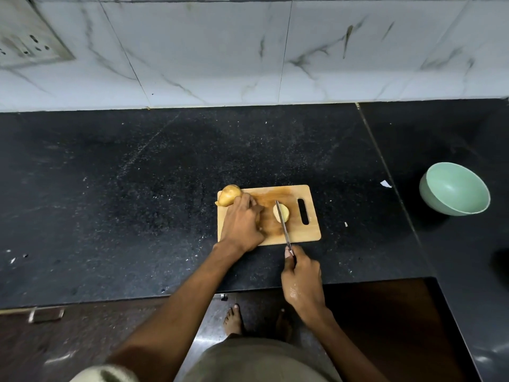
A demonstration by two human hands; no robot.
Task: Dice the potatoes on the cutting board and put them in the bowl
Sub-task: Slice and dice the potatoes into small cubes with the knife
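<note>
A wooden cutting board (pixel 298 232) lies on the black counter. A whole unpeeled potato (pixel 230 194) sits at its far left corner. My left hand (pixel 242 221) rests on the board's left part, fingers curled over a potato piece that is mostly hidden under it. A cut potato half (pixel 286 212) lies near the board's handle slot. My right hand (pixel 303 282) grips the handle of a knife (pixel 283 221), whose blade lies against the left side of that half. A pale green bowl (pixel 454 188), empty, stands far to the right on the counter.
The black granite counter (pixel 137 202) runs back to a white marble-tiled wall (pixel 220 51). A socket plate (pixel 24 42) is on the wall at the upper left. Small white scraps (pixel 385 184) lie between board and bowl. The counter's front edge runs just behind my right hand.
</note>
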